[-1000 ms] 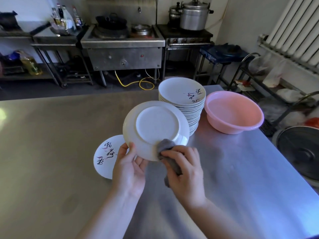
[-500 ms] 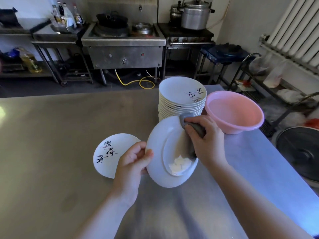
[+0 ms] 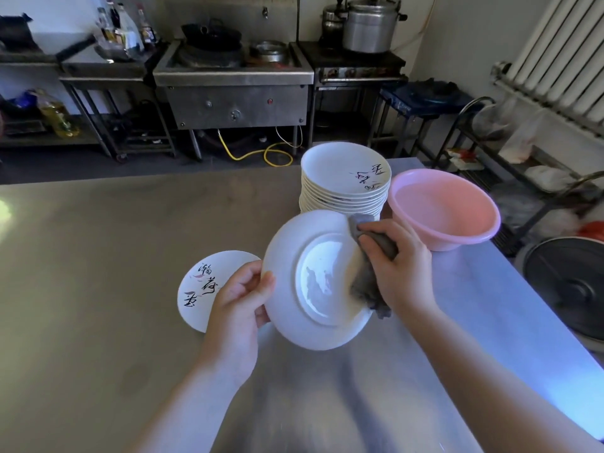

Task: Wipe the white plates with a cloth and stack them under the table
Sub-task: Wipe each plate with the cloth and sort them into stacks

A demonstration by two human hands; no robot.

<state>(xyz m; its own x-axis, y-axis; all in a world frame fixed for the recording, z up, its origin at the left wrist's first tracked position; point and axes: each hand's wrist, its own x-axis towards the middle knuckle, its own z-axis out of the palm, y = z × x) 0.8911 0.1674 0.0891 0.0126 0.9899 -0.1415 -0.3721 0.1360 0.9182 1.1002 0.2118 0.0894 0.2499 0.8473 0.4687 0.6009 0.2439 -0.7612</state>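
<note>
While the left hand (image 3: 240, 297) is gripping the rim of the white plate (image 3: 295, 282) above the desk (image 3: 98, 273), that plate is now facing up rather than showing its underside as a second ago, and the right hand (image 3: 400, 266) is clutching the grey cloth (image 3: 366, 282) against its right side. Judging by this, wiping is nearly finishing; beyond, the tall stack (image 3: 343, 188) is waiting untouched.

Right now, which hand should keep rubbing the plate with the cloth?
The right hand. It already holds the grey cloth against the plate, while the left hand grips the plate's edge to steady it.
</note>
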